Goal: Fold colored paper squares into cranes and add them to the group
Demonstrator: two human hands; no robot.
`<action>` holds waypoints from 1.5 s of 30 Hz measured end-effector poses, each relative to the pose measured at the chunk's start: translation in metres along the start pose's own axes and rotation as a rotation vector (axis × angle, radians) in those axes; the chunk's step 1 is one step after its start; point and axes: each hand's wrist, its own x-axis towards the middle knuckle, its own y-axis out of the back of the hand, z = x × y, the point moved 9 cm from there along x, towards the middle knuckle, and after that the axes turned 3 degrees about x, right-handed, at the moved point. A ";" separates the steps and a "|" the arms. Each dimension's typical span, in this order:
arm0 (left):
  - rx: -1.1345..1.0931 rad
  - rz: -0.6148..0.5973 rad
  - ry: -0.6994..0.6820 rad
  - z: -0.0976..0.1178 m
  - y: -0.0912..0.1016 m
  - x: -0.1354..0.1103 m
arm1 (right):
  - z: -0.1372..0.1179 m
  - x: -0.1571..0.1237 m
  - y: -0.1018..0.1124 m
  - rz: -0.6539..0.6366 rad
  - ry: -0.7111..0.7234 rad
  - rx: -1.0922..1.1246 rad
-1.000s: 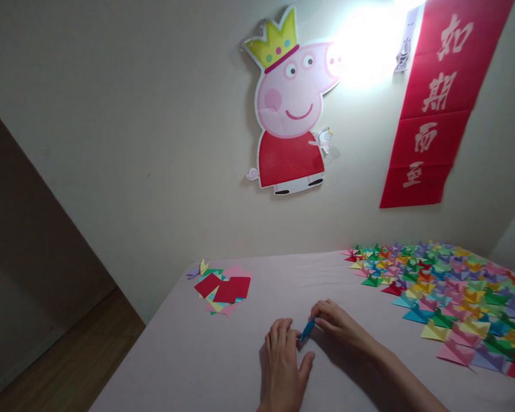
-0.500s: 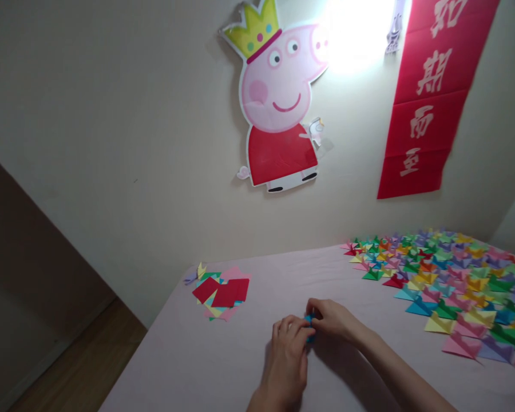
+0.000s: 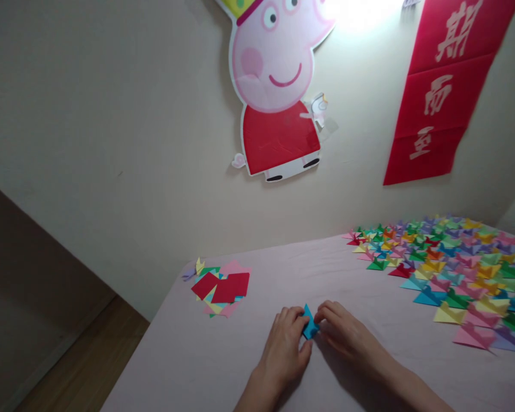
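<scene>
Blue folded paper sits between my 2 hands, in the near middle of the table, with a narrow point toward the far side. My left hand grips its left part, fingers bent over the edge and thumb at the near end. My right hand has its fingertips drawn together at the paper's right edge; I cannot tell whether they pinch it or only rest against it.

Farther off to the left lies a loose pile of coloured sheets, pink, green, yellow and blue, with 2 red sheets on top. Just beyond its far left corner are 2 small folded pieces, a yellow piece standing up and a purple piece beside it.

To the right, well apart from my hands, many folded paper figures spread in close rows toward the far edge. On the wall behind hang a pig cutout in red and, farther right, a red banner with 3 pale characters in view.
</scene>
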 end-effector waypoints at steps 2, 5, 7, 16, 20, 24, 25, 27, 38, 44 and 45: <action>0.017 -0.002 0.032 0.001 -0.003 0.000 | -0.002 -0.002 -0.003 0.011 -0.001 -0.006; 0.029 -0.010 0.048 0.002 -0.008 0.000 | 0.000 -0.003 -0.003 0.027 -0.014 -0.023; 0.026 -0.012 0.046 0.001 -0.009 0.000 | 0.002 -0.002 -0.002 0.026 -0.010 -0.031; -0.033 0.019 0.014 -0.002 -0.004 0.005 | 0.003 0.004 -0.006 0.011 0.002 -0.027; 0.047 0.018 0.000 0.001 -0.006 0.005 | 0.000 0.003 -0.005 -0.001 0.011 -0.029; 0.146 0.010 0.031 0.002 -0.010 0.009 | 0.007 0.000 0.000 0.031 -0.035 -0.022; 0.170 0.015 0.038 0.002 -0.011 0.010 | 0.011 0.000 0.003 0.049 -0.058 -0.026; 0.210 0.037 0.040 0.002 -0.012 0.015 | 0.020 0.000 0.006 0.080 -0.098 -0.045; 0.141 0.105 0.055 -0.003 -0.015 0.026 | 0.037 0.010 0.003 0.066 -0.172 -0.032; -0.041 0.143 0.096 -0.012 -0.011 0.027 | 0.035 0.017 0.001 0.042 -0.199 -0.074; -0.064 0.143 0.106 -0.014 -0.010 0.027 | 0.035 0.018 0.001 0.036 -0.208 -0.092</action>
